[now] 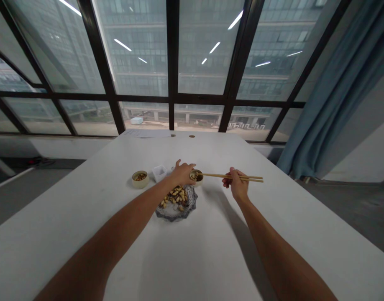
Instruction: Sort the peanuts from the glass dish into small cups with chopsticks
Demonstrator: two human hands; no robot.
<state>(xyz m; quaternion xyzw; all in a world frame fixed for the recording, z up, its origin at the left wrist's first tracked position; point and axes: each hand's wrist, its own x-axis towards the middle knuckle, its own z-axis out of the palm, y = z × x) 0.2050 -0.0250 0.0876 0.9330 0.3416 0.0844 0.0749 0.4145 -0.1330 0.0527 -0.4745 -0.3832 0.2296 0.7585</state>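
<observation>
My left hand (pixel 182 172) reaches across a glass dish and grips the left rim of a small round bowl (pixel 197 182). Small pieces lie inside that bowl, too small to name. In my right hand (pixel 238 184) is a pair of wooden chopsticks (pixel 215 175), held roughly level, with the tips at the bowl's opening. Below my left wrist stands the scalloped glass dish (pixel 175 216), holding a heap of peanuts (pixel 178 193) and some darker bits. My left forearm covers part of its left side.
A second small cream bowl (pixel 140 184) with brown pieces stands to the left, beside a white plastic tub (pixel 159 172). Papers (pixel 146 133) lie at the far edge of the white table (pixel 192 259). Windows rise behind it; a blue curtain (pixel 333 96) hangs right.
</observation>
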